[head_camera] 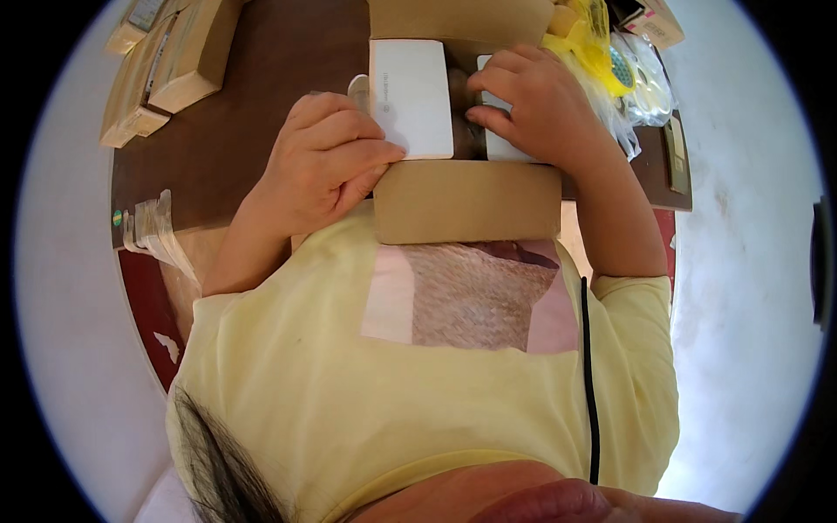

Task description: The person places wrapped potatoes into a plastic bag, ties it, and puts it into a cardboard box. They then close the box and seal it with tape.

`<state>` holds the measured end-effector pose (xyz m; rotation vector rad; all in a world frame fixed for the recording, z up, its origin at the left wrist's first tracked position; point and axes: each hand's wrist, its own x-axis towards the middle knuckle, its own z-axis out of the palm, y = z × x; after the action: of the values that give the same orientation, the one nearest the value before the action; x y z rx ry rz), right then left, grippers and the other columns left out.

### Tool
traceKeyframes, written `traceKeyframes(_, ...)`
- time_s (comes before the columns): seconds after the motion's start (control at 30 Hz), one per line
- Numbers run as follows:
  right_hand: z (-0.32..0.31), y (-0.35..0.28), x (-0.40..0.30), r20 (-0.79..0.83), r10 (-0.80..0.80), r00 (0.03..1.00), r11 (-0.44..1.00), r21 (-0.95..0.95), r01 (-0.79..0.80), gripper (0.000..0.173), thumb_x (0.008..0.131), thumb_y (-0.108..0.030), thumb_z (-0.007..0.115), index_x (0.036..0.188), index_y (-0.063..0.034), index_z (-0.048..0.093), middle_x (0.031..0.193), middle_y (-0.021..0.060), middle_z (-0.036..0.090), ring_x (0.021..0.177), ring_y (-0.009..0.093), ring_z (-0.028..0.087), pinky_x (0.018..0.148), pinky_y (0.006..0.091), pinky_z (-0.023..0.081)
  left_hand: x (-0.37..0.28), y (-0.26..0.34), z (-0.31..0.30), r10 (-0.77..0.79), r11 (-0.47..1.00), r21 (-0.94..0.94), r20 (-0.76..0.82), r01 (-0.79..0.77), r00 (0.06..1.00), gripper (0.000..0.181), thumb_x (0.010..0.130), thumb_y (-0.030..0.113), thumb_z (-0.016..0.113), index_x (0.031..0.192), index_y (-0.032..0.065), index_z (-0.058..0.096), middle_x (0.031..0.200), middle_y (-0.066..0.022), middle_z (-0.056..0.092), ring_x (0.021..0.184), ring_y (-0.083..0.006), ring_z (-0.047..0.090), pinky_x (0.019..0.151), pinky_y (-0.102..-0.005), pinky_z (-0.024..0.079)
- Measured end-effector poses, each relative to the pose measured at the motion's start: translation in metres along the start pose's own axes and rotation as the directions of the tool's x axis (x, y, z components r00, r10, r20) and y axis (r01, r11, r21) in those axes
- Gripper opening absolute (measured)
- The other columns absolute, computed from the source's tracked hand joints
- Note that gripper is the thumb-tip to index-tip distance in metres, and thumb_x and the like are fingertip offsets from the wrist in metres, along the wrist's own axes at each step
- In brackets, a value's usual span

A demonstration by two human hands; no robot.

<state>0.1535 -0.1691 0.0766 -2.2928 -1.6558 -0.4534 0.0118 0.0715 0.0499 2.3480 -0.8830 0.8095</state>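
Observation:
An open cardboard carton [467,202] sits right in front of my chest, with its near flap folded down toward me. Inside, on the left, is a white box [415,98] with small print on its top. A second white box [507,144] lies at the carton's right side, and a dark gap separates the two. My left hand [333,150] grips the carton's near left corner, its fingertips against the left white box. Over the right white box is my right hand [539,104], covering much of it. Its thumb and fingers are spread at that box's left edge; the grip itself is hidden.
Several brown cardboard boxes [189,59] are at the far left of the dark table [288,46]. To the right of the carton are a yellow plastic bag [582,33], a tape roll [621,70] and clear plastic wrap [647,98]. A phone-like flat object [677,153] lies by the right edge.

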Motion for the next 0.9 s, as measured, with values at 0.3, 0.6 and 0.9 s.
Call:
traceKeyframes(0.3,0.01,-0.011,0.006,-0.045,-0.193,0.98,0.959,-0.222,0.178,0.034,0.07,-0.017,0.074,0.104,-0.0191,0.07,0.071,-0.0023,0.054,0.066,0.018,0.057,0.056,0.0307,0.047,0.001,0.0,0.005,0.0,1.0,0.029,-0.073,0.002,0.997,0.018,0.069,0.009,0.073,0.086,0.0129,0.071,0.083,0.001,0.062,0.08,-0.0214,0.056,0.068,-0.0352,0.042)
traceKeyframes(0.6,0.013,-0.01,0.007,-0.065,-0.176,0.982,0.969,-0.189,0.161,0.026,0.075,-0.018,0.063,0.1,-0.0207,0.071,0.066,-0.0052,0.054,0.067,0.015,0.059,0.056,0.0301,0.049,0.005,-0.002,0.004,0.015,1.0,0.027,-0.055,-0.013,0.998,0.016,0.068,0.01,0.073,0.083,0.0126,0.07,0.082,0.0018,0.061,0.078,-0.0205,0.056,0.067,-0.0351,0.041)
traceKeyframes(0.9,0.015,-0.007,0.007,-0.164,-0.193,0.967,0.975,-0.144,0.17,0.021,0.08,-0.023,0.065,0.1,-0.0203,0.07,0.073,-0.0053,0.06,0.068,0.016,0.059,0.057,0.0305,0.049,0.049,-0.061,-0.022,-0.196,0.98,0.078,0.252,0.182,0.947,0.02,0.086,0.018,0.065,0.104,0.0105,0.068,0.085,-0.009,0.062,0.084,-0.0283,0.058,0.074,-0.0378,0.047)
